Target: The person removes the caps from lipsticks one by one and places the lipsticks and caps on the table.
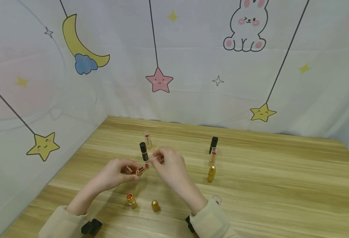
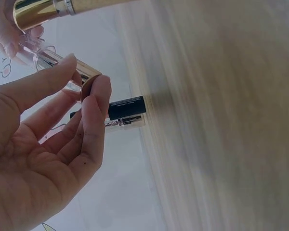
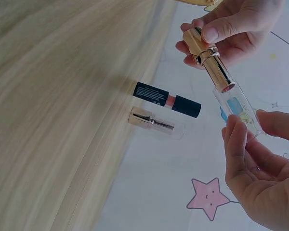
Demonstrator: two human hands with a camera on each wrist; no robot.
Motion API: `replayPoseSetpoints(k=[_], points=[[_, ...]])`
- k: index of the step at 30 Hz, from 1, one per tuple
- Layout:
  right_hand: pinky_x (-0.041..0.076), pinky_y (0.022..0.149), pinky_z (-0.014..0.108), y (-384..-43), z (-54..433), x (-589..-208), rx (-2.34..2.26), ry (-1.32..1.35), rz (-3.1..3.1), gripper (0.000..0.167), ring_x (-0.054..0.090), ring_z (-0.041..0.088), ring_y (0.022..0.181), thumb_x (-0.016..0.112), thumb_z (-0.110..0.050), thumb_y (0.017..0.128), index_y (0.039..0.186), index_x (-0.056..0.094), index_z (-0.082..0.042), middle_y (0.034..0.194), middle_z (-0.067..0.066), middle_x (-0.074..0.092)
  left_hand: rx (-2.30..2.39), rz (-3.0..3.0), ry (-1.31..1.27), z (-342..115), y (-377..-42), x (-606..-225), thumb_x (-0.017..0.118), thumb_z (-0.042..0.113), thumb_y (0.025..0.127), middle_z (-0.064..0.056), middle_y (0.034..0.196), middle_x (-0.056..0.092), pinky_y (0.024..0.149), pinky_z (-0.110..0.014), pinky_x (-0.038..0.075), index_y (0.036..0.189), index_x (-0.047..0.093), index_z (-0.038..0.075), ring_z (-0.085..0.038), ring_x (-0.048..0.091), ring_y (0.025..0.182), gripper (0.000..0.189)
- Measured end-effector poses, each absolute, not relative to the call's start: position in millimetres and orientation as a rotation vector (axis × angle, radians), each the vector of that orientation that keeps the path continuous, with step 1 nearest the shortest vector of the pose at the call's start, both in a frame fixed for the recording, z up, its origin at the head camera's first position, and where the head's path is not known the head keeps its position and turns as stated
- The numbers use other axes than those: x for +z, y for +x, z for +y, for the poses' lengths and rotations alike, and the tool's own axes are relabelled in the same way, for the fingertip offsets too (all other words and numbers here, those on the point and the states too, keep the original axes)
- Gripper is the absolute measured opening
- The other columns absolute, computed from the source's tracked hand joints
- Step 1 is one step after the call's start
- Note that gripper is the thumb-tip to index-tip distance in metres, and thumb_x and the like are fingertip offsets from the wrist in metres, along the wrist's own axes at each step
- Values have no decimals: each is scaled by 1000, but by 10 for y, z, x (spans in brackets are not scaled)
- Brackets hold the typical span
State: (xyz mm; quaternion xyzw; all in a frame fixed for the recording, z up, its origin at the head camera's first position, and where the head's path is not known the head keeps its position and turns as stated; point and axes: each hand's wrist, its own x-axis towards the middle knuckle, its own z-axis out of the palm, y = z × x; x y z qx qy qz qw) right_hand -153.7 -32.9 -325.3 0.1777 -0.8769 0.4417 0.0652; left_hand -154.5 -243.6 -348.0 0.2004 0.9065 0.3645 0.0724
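Observation:
My left hand (image 1: 113,172) grips the gold base of a lipstick (image 3: 216,70), which is tilted with its red tip toward my right hand (image 1: 170,167). Between the right thumb and fingertips I pinch a clear cap (image 3: 238,108), lined up with the lipstick. In the right wrist view the cap's mouth overlaps the lipstick's tip. Just beyond the hands, a black lipstick tube (image 1: 144,151) and a clear-capped lipstick (image 1: 148,141) stand upright. Nearer my body are an uncapped gold lipstick (image 1: 131,201) with a red tip and a rounded gold cap (image 1: 155,206).
Right of the hands, a black tube (image 1: 213,144), another clear-capped lipstick (image 1: 212,159) and a gold tube (image 1: 211,174) stand in a row on the wooden table (image 1: 275,185). A clear item (image 1: 217,199) shows beside the right sleeve. Printed white cloth (image 1: 192,99) hangs behind the table.

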Motion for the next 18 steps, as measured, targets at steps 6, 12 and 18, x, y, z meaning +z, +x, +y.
replayPoseSetpoints(k=[6,12,18], points=[[49,66,22,-1531,-305,-3243,1294,522,-2646,18,62,12,76,67,-21,89,98,70,-5,86,3,65,1089,2721,592,-2462,-1560,-3511,74,18,82,-8,94,72,64,-22,51,105,70,6,-9,64,77,26],[49,68,24,-1531,-302,-3248,1185,528,-2685,20,61,13,77,67,-22,90,100,70,-5,88,5,66,1083,2721,526,-2467,-1562,-3522,75,18,81,-7,91,71,64,-24,50,104,69,5,-10,64,76,27],[49,66,22,-1537,-314,-3281,1106,554,-2716,19,60,14,76,69,-19,88,98,69,-4,89,7,66,1080,2737,481,-2463,-1559,-3529,75,16,80,-6,93,71,69,-29,52,102,68,6,-14,65,83,25]])
